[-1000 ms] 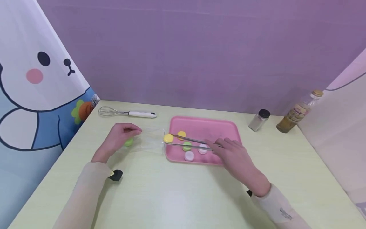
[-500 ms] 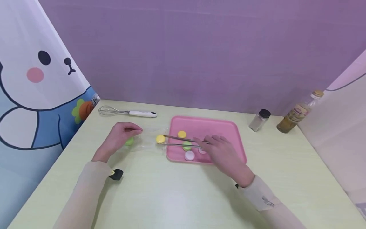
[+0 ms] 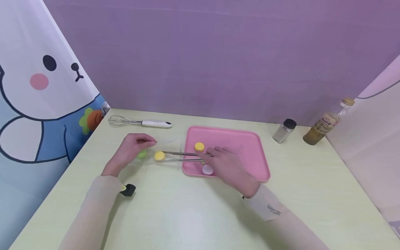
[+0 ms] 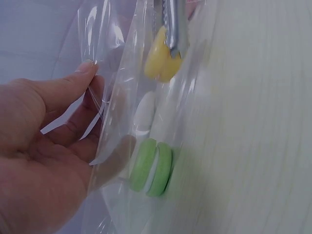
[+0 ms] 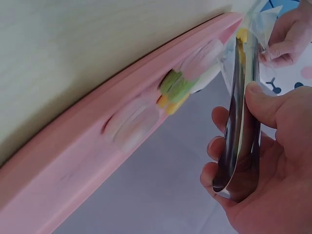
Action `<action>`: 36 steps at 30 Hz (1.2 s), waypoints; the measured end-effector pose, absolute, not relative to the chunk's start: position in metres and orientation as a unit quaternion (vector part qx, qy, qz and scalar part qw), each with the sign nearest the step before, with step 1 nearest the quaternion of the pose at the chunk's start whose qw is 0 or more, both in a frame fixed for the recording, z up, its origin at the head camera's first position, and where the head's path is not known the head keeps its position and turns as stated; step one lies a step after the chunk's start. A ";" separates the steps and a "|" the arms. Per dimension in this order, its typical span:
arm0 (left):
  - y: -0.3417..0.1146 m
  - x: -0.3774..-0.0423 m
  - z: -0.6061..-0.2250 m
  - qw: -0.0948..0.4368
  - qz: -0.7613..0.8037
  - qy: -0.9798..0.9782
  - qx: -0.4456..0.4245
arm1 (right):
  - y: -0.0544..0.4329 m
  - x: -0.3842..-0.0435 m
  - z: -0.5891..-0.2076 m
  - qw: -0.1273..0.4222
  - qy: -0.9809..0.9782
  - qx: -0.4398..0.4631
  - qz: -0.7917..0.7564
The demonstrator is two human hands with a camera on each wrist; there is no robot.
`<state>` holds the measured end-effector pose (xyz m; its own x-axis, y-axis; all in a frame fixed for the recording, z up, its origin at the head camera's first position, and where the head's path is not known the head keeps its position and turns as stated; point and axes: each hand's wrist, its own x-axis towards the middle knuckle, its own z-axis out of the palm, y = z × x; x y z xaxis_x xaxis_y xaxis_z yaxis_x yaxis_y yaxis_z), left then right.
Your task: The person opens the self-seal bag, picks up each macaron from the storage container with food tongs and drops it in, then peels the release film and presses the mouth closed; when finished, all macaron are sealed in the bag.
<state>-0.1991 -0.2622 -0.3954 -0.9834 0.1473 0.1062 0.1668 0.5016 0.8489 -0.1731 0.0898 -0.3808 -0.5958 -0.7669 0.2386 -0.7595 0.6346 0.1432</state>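
Observation:
My left hand pinches the edge of a clear plastic bag between thumb and fingers, left of the pink tray. Inside the bag lies a green macaron with a pale filling. Metal tongs are held in my right hand, thumb on one arm and fingers around the other. Their toothed tips clasp a yellow macaron, which is within the bag, above the green one in the left wrist view. The right hand hovers over the tray, hiding part of it.
On the tray sit another yellow macaron, a pale macaron and a partly covered green one. A whisk lies behind the left hand. At the back right stand a black-lidded jar and a corked bottle.
The right hand has moved left with the tongs, carrying the yellow macaron from the tray's left edge into the bag. My left hand has stayed in place, pinching the bag.

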 end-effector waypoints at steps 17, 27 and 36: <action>-0.261 -0.202 -0.396 0.013 -0.483 -0.871 -0.094 | 0.058 -0.185 -0.382 0.104 -0.888 0.448 0.001; -0.259 -0.201 -0.394 0.000 -0.481 -0.873 -0.078 | 0.048 -0.186 -0.380 0.084 -0.890 0.448 0.006; -0.260 -0.202 -0.395 -0.003 -0.480 -0.874 -0.075 | 0.039 -0.190 -0.382 0.089 -0.884 0.459 0.004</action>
<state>-0.2017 -0.2597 -0.3949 -0.9886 0.1351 0.0665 0.1286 0.5273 0.8399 -0.1895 0.0390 -0.3817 -0.5631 -0.8105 0.1614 -0.8120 0.5789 0.0738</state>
